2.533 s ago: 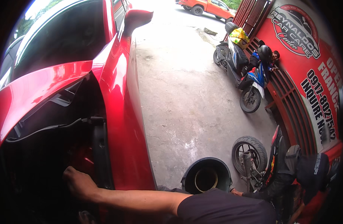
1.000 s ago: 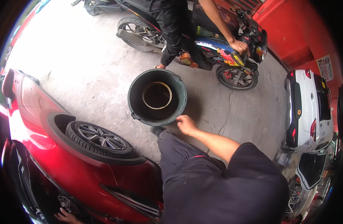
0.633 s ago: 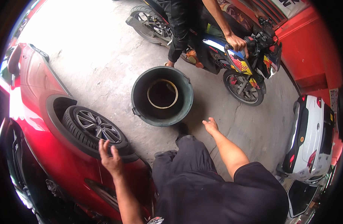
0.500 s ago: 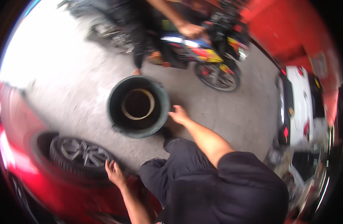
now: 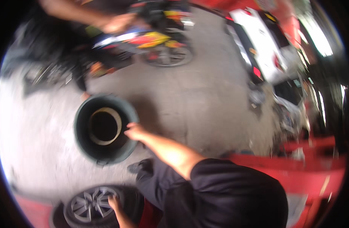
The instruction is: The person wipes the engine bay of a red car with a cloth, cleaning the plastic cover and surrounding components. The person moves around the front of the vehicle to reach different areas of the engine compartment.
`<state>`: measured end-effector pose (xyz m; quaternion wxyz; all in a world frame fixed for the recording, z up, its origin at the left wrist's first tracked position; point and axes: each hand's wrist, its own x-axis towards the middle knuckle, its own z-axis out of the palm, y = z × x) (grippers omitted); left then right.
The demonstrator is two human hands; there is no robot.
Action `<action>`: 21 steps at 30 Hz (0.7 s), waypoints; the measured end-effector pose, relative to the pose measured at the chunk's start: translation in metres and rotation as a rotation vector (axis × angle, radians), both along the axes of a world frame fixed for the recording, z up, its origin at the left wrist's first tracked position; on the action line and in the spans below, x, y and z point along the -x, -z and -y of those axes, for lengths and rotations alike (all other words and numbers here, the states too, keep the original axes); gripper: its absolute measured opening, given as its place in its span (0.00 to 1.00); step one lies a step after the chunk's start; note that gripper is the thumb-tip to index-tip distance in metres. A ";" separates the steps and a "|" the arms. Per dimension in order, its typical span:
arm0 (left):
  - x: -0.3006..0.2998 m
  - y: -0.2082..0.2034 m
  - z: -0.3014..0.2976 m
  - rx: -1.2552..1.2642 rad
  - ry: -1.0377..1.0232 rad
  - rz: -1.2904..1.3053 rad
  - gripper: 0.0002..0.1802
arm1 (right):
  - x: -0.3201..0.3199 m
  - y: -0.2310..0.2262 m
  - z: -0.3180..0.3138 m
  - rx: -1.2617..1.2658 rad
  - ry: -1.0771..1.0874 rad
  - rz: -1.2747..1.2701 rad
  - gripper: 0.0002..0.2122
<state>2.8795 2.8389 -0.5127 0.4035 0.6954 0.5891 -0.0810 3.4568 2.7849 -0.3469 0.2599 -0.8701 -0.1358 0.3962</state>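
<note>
A large dark green tub [image 5: 81, 146] is in front of me, its mouth facing up; I cannot tell whether it rests on the floor. Inside it a cream-coloured ring [image 5: 119, 123] surrounds a dark middle. My right hand [image 5: 134, 131] reaches out to the tub's right side, fingers closed over the rim. Low in the view, my left hand [image 5: 113, 201] is smeared by motion. It appears over a car wheel with a spoked rim [image 5: 85, 207]; contact is unclear.
Beyond the tub, a co-worker's arm [image 5: 117, 23] extends over a colourful motorcycle [image 5: 144, 40]. A bit of skin [image 5: 84, 96] shows at the tub's far edge. A white car [image 5: 254, 41] stands at the right, above red metalwork [image 5: 296, 165]. Grey concrete floor [image 5: 204, 102] lies between.
My right hand has gone from beside the tub's rim to over it. The view has swung right, so the motorcycle, tub and white car appear farther left. My left hand appears lower.
</note>
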 end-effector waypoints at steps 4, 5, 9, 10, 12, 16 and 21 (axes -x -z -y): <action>-0.157 -0.112 -0.054 0.061 -0.189 -0.185 0.31 | -0.019 0.052 0.089 0.093 0.130 -0.108 0.32; -0.143 -0.092 -0.061 -0.046 -0.206 -0.151 0.30 | -0.016 0.053 0.090 0.128 0.038 -0.096 0.33; -0.219 -0.108 -0.136 0.074 -0.503 -0.092 0.32 | -0.061 0.052 0.002 0.305 -0.167 -0.062 0.37; -0.227 -0.092 -0.147 0.083 -0.542 -0.080 0.33 | -0.072 0.060 -0.023 0.296 -0.167 -0.053 0.37; -0.239 -0.039 -0.157 0.145 -0.540 -0.216 0.43 | -0.090 0.087 -0.058 0.328 -0.141 -0.060 0.40; -0.273 0.032 -0.235 0.001 -0.560 -0.253 0.54 | -0.140 0.189 -0.118 0.366 0.006 -0.055 0.49; -0.278 0.076 -0.302 0.255 -0.606 -0.266 0.50 | -0.144 0.235 -0.151 0.460 0.318 -0.128 0.57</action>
